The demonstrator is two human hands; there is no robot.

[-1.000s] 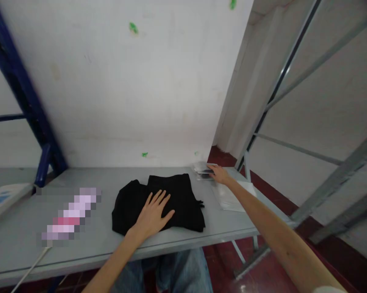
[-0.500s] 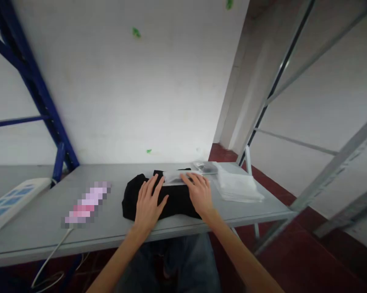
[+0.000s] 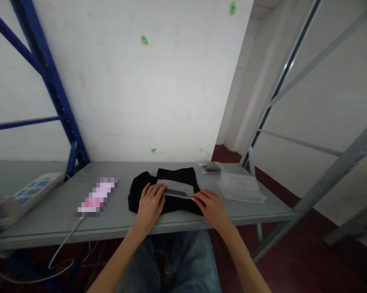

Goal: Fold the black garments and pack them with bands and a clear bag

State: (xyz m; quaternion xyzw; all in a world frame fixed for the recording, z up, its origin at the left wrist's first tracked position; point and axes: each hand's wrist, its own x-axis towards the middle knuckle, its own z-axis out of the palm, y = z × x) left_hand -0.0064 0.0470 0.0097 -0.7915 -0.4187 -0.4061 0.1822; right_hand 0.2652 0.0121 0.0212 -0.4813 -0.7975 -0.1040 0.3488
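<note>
Black folded cloth (image 3: 180, 205) lies near the front edge of the grey table. On top of it rests a clear plastic bag (image 3: 179, 188) with something flat inside. My left hand (image 3: 151, 203) has its fingers pressed together at the bag's left end, over the cloth. At the right end, my right hand (image 3: 210, 205) pinches the bag's near corner between thumb and fingers.
A stack of clear bags (image 3: 242, 188) lies on the table (image 3: 110, 228) to the right, with a small packet (image 3: 210, 167) behind. On the left are a blurred-out phone (image 3: 98, 197) on a white cable and a white power strip (image 3: 38, 188). Blue posts (image 3: 59, 97) rise behind.
The plastic bag has come nearer the table's front edge. My right hand has moved down and right, its fingers closing on the bag's corner. The left fingers have drawn together. The view has shifted slightly.
</note>
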